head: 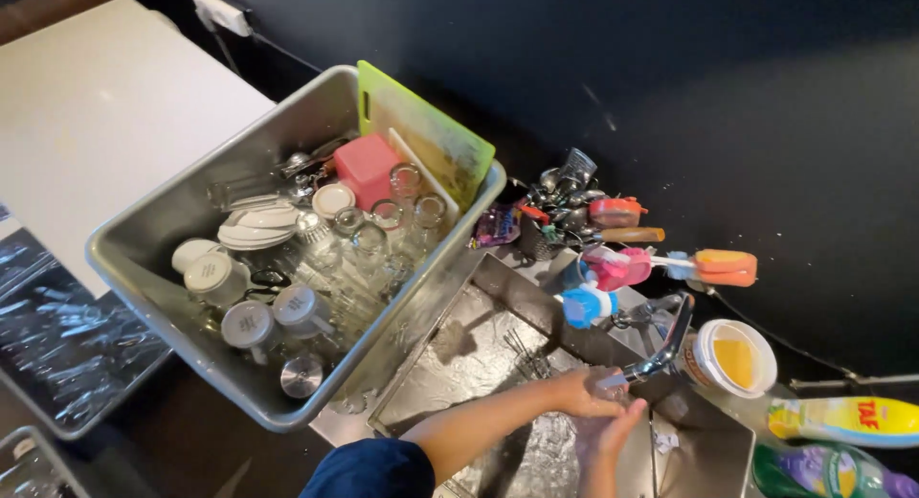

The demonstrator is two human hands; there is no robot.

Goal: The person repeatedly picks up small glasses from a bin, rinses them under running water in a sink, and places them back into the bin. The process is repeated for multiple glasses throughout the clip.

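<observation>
Faucet (661, 350) runs over left hand (579, 393), right hand (617, 431) cupped beneath.

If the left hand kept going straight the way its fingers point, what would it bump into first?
The left hand points right, under the curved metal tap. It would probably first meet the shiny steel wall of the sink below the tap, and beyond that the round white tub of yellow paste. Depth is hard to judge here.

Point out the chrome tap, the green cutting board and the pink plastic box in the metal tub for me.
Chrome tap (667, 345), head view: middle of the curved spout.
Green cutting board (426, 129), head view: upper flat face, leaning in the tub.
Pink plastic box (369, 168), head view: its top face.
</observation>
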